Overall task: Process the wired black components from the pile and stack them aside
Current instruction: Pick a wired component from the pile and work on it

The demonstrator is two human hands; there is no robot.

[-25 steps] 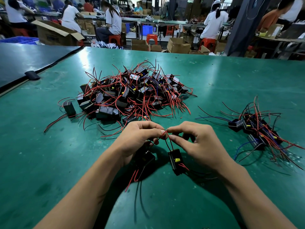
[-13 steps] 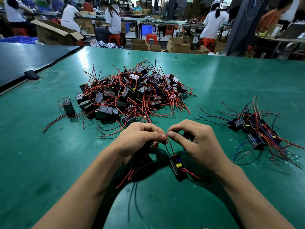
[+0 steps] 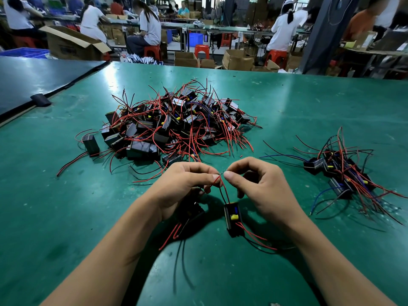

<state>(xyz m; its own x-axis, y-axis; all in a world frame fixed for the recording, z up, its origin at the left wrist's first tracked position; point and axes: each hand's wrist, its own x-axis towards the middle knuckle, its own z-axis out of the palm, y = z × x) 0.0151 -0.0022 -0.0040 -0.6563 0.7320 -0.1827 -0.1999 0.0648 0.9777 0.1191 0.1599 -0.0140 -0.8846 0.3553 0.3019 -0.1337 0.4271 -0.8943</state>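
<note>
While the left hand (image 3: 183,186) pinches a red lead (image 3: 223,187) between thumb and forefinger, its other fingers curled over a second black block (image 3: 192,214) under the palm, the right hand (image 3: 258,186) meets it tip to tip. Its thumb and forefinger seem closed on the bare wire ends (image 3: 221,173) (the strands are too fine to be sure). Below the hands sits the wired black component (image 3: 233,217), yellow tab on its face, with leads running up to the fingers. Whether it hangs free or rests on the green table (image 3: 287,102) I cannot tell.

I judge it light, with a hard, rigid plastic body and thin, limp leads that snag easily. The leads suit a fingertip pinch near their ends, but for carrying, the body is the safer hold, since a tug on the wires could strain their joints. In the pile (image 3: 176,124) the leads are tangled, so lifting one piece would likely drag its neighbours. The stack (image 3: 344,173) lies well apart to the right.

Both heaps lie loose on the table. Beyond it stand an open cardboard box (image 3: 72,44) and a blue crate (image 3: 26,53); their contents are hidden.
</note>
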